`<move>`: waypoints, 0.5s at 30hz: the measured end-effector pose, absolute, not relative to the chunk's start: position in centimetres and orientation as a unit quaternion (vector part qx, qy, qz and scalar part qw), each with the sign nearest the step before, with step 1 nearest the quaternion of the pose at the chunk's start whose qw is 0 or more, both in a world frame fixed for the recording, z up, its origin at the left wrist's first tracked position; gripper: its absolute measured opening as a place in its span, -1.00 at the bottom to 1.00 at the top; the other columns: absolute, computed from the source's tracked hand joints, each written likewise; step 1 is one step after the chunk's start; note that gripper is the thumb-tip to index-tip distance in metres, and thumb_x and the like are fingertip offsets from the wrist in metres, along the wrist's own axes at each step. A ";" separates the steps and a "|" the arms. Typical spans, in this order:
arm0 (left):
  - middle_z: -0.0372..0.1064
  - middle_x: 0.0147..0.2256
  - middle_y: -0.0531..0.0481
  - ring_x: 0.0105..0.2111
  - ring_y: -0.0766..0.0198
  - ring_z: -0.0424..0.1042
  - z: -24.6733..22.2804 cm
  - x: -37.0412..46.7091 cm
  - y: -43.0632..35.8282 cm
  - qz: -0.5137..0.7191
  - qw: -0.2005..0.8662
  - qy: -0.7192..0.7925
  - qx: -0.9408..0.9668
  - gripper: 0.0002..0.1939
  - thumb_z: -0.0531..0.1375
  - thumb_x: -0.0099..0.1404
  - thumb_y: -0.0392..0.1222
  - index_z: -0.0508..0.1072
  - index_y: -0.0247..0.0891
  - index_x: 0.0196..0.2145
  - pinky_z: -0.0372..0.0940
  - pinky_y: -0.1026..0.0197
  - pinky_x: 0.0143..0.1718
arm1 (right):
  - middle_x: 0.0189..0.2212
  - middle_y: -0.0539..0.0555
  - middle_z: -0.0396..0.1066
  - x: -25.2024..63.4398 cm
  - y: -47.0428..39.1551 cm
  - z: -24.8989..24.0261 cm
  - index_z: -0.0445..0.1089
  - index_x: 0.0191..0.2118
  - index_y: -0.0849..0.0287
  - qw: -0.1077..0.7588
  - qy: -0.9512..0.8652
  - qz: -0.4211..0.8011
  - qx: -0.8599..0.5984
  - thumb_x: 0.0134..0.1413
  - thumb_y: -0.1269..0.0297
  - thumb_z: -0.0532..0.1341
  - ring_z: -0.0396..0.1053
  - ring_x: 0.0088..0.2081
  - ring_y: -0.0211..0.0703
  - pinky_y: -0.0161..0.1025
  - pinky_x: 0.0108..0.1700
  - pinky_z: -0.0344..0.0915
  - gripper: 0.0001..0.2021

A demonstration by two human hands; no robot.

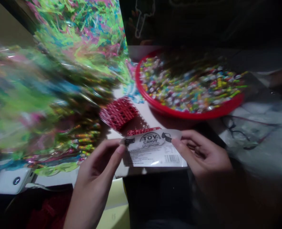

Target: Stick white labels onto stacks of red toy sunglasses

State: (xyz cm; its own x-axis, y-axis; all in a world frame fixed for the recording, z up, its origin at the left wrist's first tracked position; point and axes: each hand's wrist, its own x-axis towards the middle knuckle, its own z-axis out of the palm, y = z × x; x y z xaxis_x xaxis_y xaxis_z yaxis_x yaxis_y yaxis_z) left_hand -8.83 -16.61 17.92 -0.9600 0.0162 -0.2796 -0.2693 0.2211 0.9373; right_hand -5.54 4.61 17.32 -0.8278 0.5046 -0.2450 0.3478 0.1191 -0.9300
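Observation:
Stretched between both hands is a white printed label [152,152] reading "Toy Candy Sunglasses", with a barcode at its lower right. My left hand [99,168] pinches its left edge between thumb and fingers. At the other end, my right hand [200,156] grips it with the thumb on the front and the fingers curled behind. Just beyond the label lies a red patterned packet or stack [119,113], and a strip of similar red material [143,131] shows over its top edge.
A red basin [152,106] full of small wrapped candies stands at the back right. Heaped on the left are colourful plastic packs [79,41], partly blurred. A white power bank [10,181] with a cable sits at the left edge. Clear plastic bags [257,143] and dark-framed glasses [233,127] lie right.

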 end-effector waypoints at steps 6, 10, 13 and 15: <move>0.62 -0.23 0.11 -0.19 0.22 0.53 18.0 -8.4 -17.2 0.607 0.098 0.784 -0.085 -0.78 0.43 0.41 0.13 0.71 -0.01 -0.17 0.39 0.37 -0.23 | -0.38 -0.01 0.54 -5.3 4.5 16.8 0.62 -0.20 0.06 0.057 -0.733 0.618 -0.277 0.30 0.10 0.40 0.46 -0.37 -0.20 -0.38 -0.35 0.37 -0.84; 0.64 -0.21 0.14 -0.22 0.25 0.55 17.7 -7.9 -17.5 0.623 0.117 0.765 -0.110 -0.73 0.46 0.36 0.18 0.72 0.05 -0.10 0.43 0.41 -0.20 | -0.39 0.00 0.53 -5.2 4.4 16.4 0.61 -0.23 0.07 0.074 -0.743 0.613 -0.260 0.27 0.04 0.40 0.49 -0.37 -0.16 -0.34 -0.32 0.42 -0.79; 0.67 -0.19 0.08 -0.19 0.17 0.60 17.8 -7.4 -17.3 0.634 0.118 0.751 -0.143 -0.61 0.50 0.24 0.30 0.74 0.01 -0.15 0.50 0.37 -0.20 | -0.45 -0.03 0.51 -4.8 4.3 16.6 0.58 -0.28 0.05 0.093 -0.752 0.593 -0.272 0.23 0.00 0.43 0.54 -0.37 -0.16 -0.37 -0.29 0.46 -0.77; 0.67 -0.20 0.05 -0.16 0.10 0.62 18.1 -7.0 -17.0 0.636 0.104 0.742 -0.184 -0.53 0.54 0.11 0.37 0.74 -0.02 -0.23 0.55 0.30 -0.16 | -0.45 -0.05 0.53 -4.1 4.5 16.6 0.60 -0.27 0.02 0.101 -0.779 0.549 -0.286 0.23 0.00 0.42 0.57 -0.38 -0.19 -0.42 -0.29 0.48 -0.79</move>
State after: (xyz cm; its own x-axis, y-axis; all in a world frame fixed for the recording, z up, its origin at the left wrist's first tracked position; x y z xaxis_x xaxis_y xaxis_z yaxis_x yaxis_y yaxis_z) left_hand -7.02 -16.96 18.15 -0.9109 -0.1402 -0.3881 -0.4050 0.1240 0.9059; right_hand -4.09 4.51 16.58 -0.8166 0.5556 -0.1566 0.3340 0.2334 -0.9132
